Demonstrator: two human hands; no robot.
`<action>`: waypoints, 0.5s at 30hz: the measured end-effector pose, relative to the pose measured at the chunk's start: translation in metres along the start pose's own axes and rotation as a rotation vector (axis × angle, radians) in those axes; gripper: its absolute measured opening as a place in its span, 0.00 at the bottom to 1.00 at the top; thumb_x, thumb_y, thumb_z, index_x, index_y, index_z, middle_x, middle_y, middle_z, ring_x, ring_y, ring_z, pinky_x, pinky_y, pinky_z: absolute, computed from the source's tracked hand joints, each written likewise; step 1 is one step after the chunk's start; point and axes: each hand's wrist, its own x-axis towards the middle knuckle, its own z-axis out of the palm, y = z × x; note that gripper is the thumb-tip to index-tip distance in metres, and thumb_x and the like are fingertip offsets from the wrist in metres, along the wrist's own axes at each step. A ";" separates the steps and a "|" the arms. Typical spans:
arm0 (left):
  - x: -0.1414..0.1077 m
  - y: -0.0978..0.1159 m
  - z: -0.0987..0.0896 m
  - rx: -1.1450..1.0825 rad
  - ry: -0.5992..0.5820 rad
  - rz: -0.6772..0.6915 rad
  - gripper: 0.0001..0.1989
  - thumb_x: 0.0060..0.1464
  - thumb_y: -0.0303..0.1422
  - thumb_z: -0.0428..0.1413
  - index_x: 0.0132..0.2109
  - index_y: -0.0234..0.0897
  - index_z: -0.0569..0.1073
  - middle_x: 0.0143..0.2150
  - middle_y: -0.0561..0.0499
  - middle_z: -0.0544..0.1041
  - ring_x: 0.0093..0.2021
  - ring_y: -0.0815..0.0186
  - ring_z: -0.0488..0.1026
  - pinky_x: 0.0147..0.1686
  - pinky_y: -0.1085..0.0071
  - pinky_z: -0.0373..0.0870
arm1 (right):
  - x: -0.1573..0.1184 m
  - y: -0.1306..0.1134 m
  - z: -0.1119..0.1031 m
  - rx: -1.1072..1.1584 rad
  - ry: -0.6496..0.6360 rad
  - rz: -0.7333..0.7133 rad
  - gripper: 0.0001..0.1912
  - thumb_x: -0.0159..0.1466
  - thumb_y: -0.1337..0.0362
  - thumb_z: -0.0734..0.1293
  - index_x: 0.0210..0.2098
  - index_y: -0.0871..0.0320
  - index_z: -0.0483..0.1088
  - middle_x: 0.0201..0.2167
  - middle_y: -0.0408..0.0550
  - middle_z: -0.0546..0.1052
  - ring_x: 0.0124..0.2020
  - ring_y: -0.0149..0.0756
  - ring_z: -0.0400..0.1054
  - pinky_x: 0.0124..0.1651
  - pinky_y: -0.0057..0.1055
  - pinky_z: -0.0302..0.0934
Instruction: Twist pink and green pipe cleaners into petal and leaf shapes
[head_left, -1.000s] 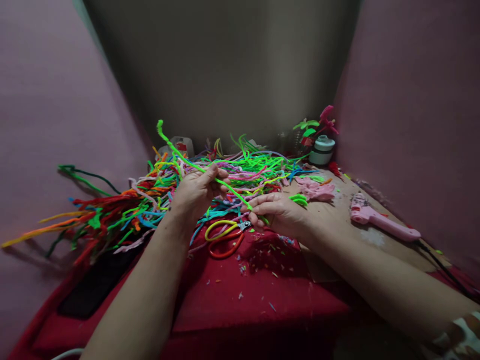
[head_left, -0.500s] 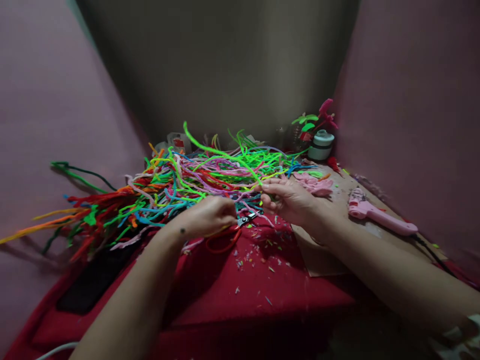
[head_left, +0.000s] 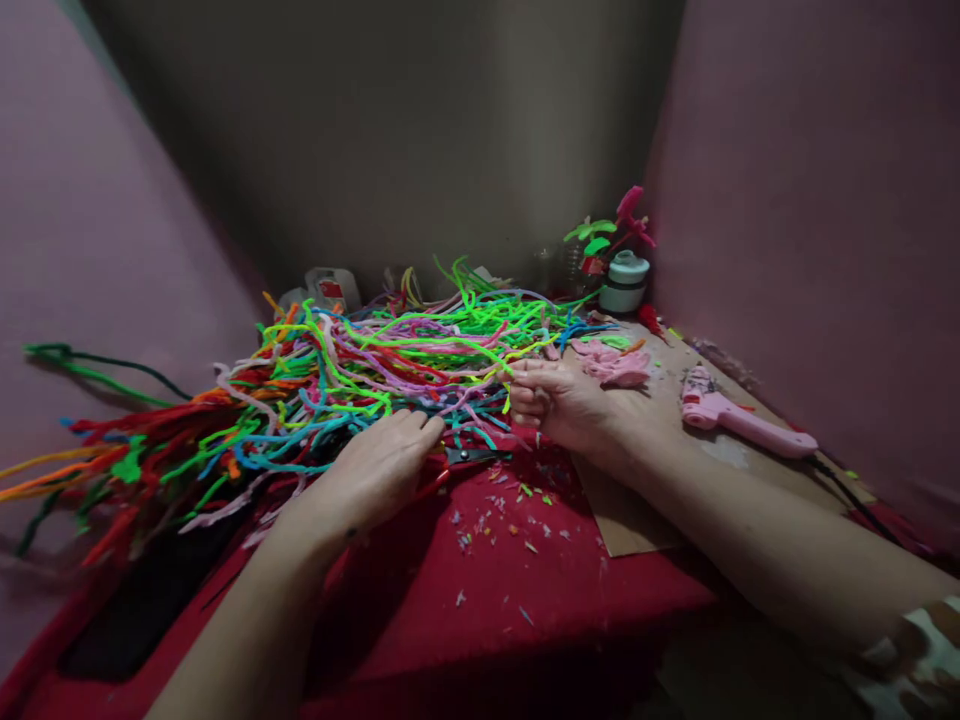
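Note:
My left hand [head_left: 390, 455] is palm down at the near edge of a heap of pipe cleaners [head_left: 405, 350]. Its fingers curl over the red handles of a pair of scissors [head_left: 472, 456], and the fingertips are hidden. The dark blades point right and look closed. My right hand [head_left: 551, 400] pinches the end of a bright green pipe cleaner [head_left: 465, 345] between thumb and forefinger, its other fingers folded in. That strand runs leftward low across the heap.
Coloured clippings [head_left: 480, 525] are scattered over the red cloth [head_left: 540, 580]. To the right, a pink glue gun [head_left: 742, 420] with a black cord lies on a brown board [head_left: 622, 520]. A lidded jar [head_left: 624, 282] stands behind, near the wall. A dark flat object [head_left: 142, 610] lies left.
The green pipe cleaner's raised far end has dropped onto the heap. My left hand has come down over the scissors' handles, and the blades have turned and closed. The view has shifted slightly.

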 end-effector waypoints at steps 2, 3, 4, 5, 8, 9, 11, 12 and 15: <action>-0.002 -0.008 -0.001 -0.068 0.005 -0.024 0.02 0.50 0.30 0.50 0.30 0.40 0.67 0.29 0.50 0.69 0.27 0.65 0.63 0.27 0.70 0.54 | 0.000 0.001 0.000 -0.014 0.011 0.000 0.02 0.54 0.70 0.65 0.29 0.61 0.65 0.16 0.36 0.57 0.16 0.22 0.44 0.20 0.24 0.40; -0.003 -0.011 -0.002 -0.116 0.003 -0.044 0.03 0.49 0.29 0.50 0.29 0.40 0.66 0.27 0.51 0.69 0.26 0.66 0.62 0.26 0.71 0.54 | 0.000 0.002 0.001 -0.023 0.021 -0.002 0.02 0.54 0.69 0.65 0.29 0.61 0.66 0.16 0.36 0.59 0.16 0.22 0.46 0.20 0.24 0.41; -0.004 -0.015 -0.004 -0.171 -0.004 -0.065 0.04 0.49 0.29 0.51 0.27 0.40 0.66 0.26 0.52 0.68 0.25 0.68 0.61 0.25 0.72 0.53 | 0.000 0.002 0.001 -0.034 0.034 -0.005 0.03 0.54 0.69 0.64 0.29 0.62 0.67 0.16 0.37 0.60 0.16 0.22 0.47 0.21 0.24 0.42; -0.005 -0.018 -0.007 -0.231 -0.012 -0.084 0.03 0.48 0.28 0.51 0.27 0.40 0.66 0.25 0.53 0.68 0.24 0.69 0.61 0.25 0.73 0.53 | 0.000 0.002 0.001 -0.046 0.047 -0.011 0.03 0.54 0.69 0.65 0.29 0.62 0.67 0.16 0.38 0.62 0.16 0.22 0.49 0.21 0.25 0.44; -0.008 -0.024 -0.017 -0.444 -0.030 -0.087 0.03 0.46 0.28 0.51 0.31 0.39 0.68 0.27 0.54 0.69 0.26 0.70 0.62 0.26 0.75 0.56 | 0.000 0.004 0.000 -0.087 0.093 -0.047 0.03 0.53 0.69 0.65 0.29 0.63 0.68 0.18 0.41 0.66 0.17 0.22 0.53 0.22 0.25 0.49; -0.009 -0.024 -0.020 -0.526 -0.026 -0.081 0.03 0.46 0.28 0.51 0.32 0.39 0.68 0.28 0.54 0.69 0.27 0.69 0.63 0.27 0.75 0.57 | 0.001 0.004 -0.001 -0.100 0.109 -0.064 0.03 0.53 0.69 0.66 0.29 0.63 0.69 0.18 0.41 0.68 0.17 0.23 0.55 0.23 0.25 0.50; -0.009 -0.023 -0.023 -0.683 0.013 -0.086 0.02 0.48 0.30 0.52 0.32 0.38 0.67 0.28 0.54 0.68 0.27 0.70 0.63 0.26 0.76 0.58 | 0.002 0.006 -0.002 -0.123 0.138 -0.094 0.03 0.52 0.69 0.67 0.28 0.62 0.69 0.19 0.43 0.69 0.19 0.24 0.58 0.23 0.24 0.51; -0.009 -0.022 -0.023 -0.744 0.039 -0.102 0.02 0.48 0.31 0.53 0.31 0.38 0.66 0.27 0.54 0.67 0.26 0.70 0.63 0.25 0.76 0.57 | 0.003 0.006 -0.002 -0.134 0.147 -0.104 0.03 0.52 0.69 0.67 0.27 0.62 0.68 0.19 0.43 0.69 0.20 0.24 0.59 0.23 0.23 0.51; -0.006 -0.015 -0.019 -0.886 0.145 -0.203 0.06 0.47 0.34 0.56 0.30 0.37 0.67 0.23 0.56 0.64 0.23 0.72 0.59 0.22 0.77 0.54 | 0.003 0.008 -0.002 -0.172 0.149 -0.126 0.04 0.53 0.67 0.66 0.26 0.63 0.69 0.17 0.42 0.69 0.18 0.24 0.59 0.21 0.23 0.50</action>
